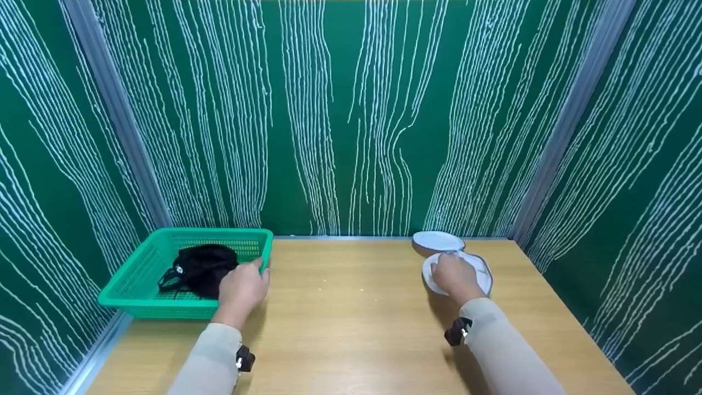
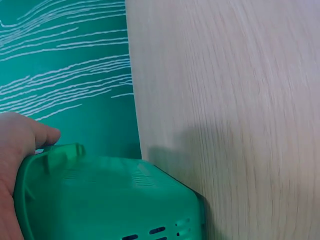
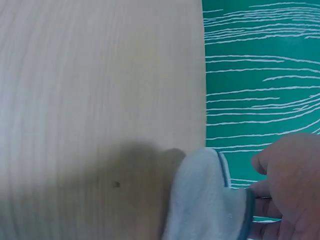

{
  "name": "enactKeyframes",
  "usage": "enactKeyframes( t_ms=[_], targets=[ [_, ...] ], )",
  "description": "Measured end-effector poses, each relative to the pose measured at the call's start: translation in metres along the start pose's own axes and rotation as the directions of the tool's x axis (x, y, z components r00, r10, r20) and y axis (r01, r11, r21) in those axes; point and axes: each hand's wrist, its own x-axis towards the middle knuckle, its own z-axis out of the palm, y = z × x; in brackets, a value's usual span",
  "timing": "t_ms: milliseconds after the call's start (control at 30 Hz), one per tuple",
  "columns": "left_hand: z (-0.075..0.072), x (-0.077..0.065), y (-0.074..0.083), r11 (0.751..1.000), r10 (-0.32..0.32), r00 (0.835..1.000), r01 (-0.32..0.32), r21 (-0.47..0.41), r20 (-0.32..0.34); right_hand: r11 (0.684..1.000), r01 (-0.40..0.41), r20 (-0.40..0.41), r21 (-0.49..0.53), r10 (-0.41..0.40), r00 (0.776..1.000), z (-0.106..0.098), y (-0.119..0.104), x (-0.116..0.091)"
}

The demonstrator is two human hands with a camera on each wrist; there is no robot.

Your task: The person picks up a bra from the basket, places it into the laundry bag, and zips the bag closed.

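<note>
My left hand [image 1: 245, 288] grips the right rim of a green plastic basket [image 1: 159, 303], its fingers hooked over the edge. A black cloth thing [image 1: 205, 269] with a loose strap and a small white spot lies inside the basket. On the table's right, my right hand [image 1: 456, 274] holds a white, soft-looking thing [image 1: 433, 277] with rounded lobes and dark trim. One oval lobe [image 1: 437, 241] of it sticks out behind the hand. Up close in the right wrist view, the white thing [image 3: 200, 200] looks fuzzy, and curled fingers [image 3: 270, 207] meet its trimmed edge. The hand hides part of it.
Both things are on a light wooden table [image 1: 340, 329], with a few pale specks [image 1: 323, 281] near its middle. Green walls [image 1: 340, 164] with white wavy lines close off the back and sides. Grey metal posts [image 1: 565, 118] stand at the corners.
</note>
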Motion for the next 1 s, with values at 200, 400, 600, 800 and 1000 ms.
enactKeyframes(
  t_ms=[200,400,600,800,1000],
  targets=[
    [-0.001,0.0,0.0,0.998,-0.015,0.999,0.016,-0.055,0.028,1.0,-0.013,0.026,0.027,0.012,1.0,0.015,0.006,-0.002],
    [0.001,-0.002,-0.002,0.996,-0.025,0.999,0.029,-0.089,0.043,0.999,-0.024,0.056,0.028,0.022,0.998,0.033,0.009,-0.006],
    [0.011,0.008,-0.015,0.992,-0.035,0.998,0.04,-0.117,0.046,0.999,-0.027,0.004,0.041,0.027,1.0,0.043,0.009,-0.006],
    [-0.004,-0.002,-0.003,0.988,-0.068,0.995,0.077,-0.133,0.072,0.996,-0.052,0.025,0.072,0.05,0.998,0.048,0.008,-0.002],
    [-0.005,-0.001,-0.004,0.989,-0.06,0.997,0.067,-0.131,0.057,0.998,-0.038,-0.001,0.056,0.038,0.999,0.049,0.004,-0.003]
  ],
)
